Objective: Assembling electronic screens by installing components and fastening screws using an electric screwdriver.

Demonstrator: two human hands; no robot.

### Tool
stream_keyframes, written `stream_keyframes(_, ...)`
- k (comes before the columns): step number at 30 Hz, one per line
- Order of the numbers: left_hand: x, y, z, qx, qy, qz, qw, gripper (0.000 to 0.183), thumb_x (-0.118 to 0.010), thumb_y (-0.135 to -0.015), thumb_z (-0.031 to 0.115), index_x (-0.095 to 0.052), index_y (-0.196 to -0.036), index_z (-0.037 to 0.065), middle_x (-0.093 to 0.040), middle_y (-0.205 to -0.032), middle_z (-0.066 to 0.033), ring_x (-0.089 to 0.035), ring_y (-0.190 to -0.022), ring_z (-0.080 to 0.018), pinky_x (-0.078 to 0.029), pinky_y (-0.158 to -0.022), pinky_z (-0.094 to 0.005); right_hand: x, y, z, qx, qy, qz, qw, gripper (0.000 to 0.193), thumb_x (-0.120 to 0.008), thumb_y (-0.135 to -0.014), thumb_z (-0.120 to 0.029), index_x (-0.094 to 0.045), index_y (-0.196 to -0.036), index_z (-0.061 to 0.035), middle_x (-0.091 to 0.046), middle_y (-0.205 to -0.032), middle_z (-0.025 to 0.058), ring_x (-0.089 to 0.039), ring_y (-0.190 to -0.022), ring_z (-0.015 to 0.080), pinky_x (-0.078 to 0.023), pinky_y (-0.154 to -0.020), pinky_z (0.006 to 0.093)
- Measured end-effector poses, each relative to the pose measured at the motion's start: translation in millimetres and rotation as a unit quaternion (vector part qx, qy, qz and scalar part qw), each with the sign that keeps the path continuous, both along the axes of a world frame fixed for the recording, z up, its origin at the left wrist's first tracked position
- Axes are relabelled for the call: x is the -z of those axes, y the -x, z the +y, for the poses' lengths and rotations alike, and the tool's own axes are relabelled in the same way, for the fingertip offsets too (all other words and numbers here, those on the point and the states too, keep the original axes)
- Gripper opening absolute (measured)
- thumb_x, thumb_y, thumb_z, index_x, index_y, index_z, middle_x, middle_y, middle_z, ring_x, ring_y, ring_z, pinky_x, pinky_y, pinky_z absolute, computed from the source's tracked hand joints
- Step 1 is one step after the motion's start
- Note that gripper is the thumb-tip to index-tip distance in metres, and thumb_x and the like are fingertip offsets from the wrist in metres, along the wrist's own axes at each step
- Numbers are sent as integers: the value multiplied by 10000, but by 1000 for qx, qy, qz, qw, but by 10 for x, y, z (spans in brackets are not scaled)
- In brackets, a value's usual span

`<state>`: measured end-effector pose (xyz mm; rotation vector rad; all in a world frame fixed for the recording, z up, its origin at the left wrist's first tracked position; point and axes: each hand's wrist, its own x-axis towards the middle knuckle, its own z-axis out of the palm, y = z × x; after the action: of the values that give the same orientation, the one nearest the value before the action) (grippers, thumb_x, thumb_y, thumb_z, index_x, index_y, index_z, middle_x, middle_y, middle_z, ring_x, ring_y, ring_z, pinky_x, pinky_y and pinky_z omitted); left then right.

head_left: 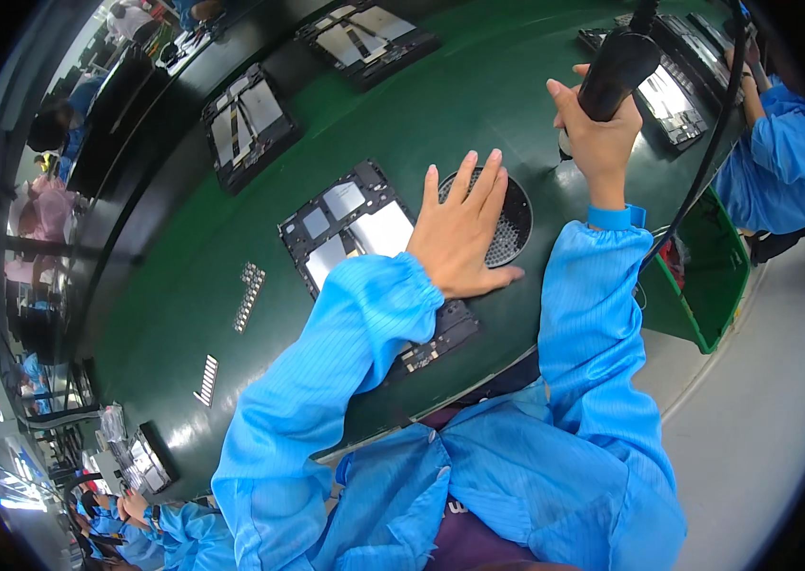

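My left hand (464, 228) is spread flat, palm down, over the left part of a round black dish (516, 224). Small holes or grains show in the dish; I cannot tell which. Beneath my left forearm lies an opened tablet-like device (378, 228), with a black frame and silver-white battery panels; the sleeve hides part of it. On the right, my right hand (602, 138) is wrapped round a black electric screwdriver (616, 76), held upright with its cable rising from the top. Its tip is beside the dish, mostly hidden by my hand.
More opened devices lie on the green table (155, 314), at the far left (250, 128), far middle (364, 43) and far right (674, 105). Two small strips (250, 297) (206, 381) are on the left. A green bin (721, 266) stands right. Co-workers in blue sleeves (783, 157) sit nearby.
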<state>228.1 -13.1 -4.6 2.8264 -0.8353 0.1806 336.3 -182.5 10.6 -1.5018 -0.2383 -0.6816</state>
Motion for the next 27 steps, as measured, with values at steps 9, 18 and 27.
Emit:
stream_keyframes(9,67,-363,-261,-21,111,-25,993,1042,-714,-577,399,-212,-1373,-48,-178,-1455,-210,-347,-1208,-352,-310,-917,-475,120,-178,-153,66,58,-41,995,243,-760,-694,-117,-560,-795,-25,-589,-603,16,-515,-521,53,-423,-479,225)
stream_keyframes(18,96,-507,-259,-23,182,-31,983,1077,-748,-548,347,-186,-1377,-47,-170,-1455,-224,-347,-1218,-357,-307,-915,-474,93,-161,-137,51,85,-53,994,288,-725,-742,-26,-564,-980,0,-588,-654,3,-529,-520,50,-410,-466,183)
stream_keyframes(27,125,-587,-219,-18,200,-77,977,1094,-766,-542,332,-180,-1380,-56,-160,-1451,-249,-322,-1249,-383,-301,-940,-462,52,-191,-110,50,87,-59,993,282,-718,-742,-9,-567,-980,2,-581,-650,0,-531,-528,49,-412,-474,180)
